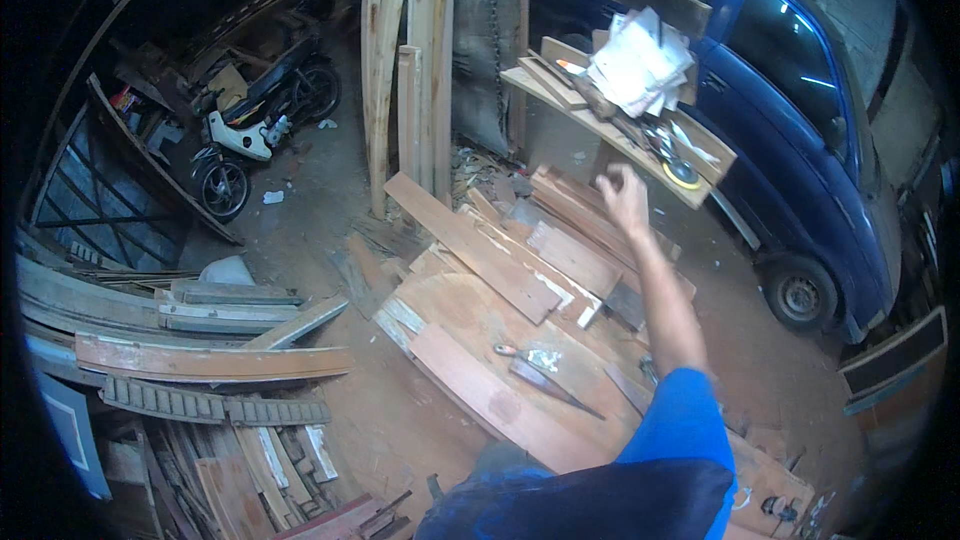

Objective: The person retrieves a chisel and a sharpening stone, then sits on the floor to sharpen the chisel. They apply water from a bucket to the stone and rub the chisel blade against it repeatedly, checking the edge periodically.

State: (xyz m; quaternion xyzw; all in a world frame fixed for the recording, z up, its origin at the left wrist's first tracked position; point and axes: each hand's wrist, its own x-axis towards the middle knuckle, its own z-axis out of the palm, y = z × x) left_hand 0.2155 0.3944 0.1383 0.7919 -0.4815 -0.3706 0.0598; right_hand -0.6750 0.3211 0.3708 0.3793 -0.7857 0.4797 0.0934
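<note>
My right arm, in a blue sleeve, stretches forward over the workbench. My right hand [625,198] is raised with its fingers curled closed; what they hold, if anything, is hidden. It is nearest a wooden shelf board [690,195] bearing hand tools, a yellow-rimmed round disc [682,174] and a stack of white papers [640,65]. Below the arm, on the bench top [450,295], lie a long reddish plank [490,395], a tool with a small handle [507,350] and a long dark tapered blade [555,385]. My left hand is out of view.
Loose boards [575,255] are piled on the bench's far side, with tall planks [430,70] upright behind. A blue vehicle [780,130] stands at the right, a motorbike [250,125] at the far left. Stacked timber [210,358] fills the near left.
</note>
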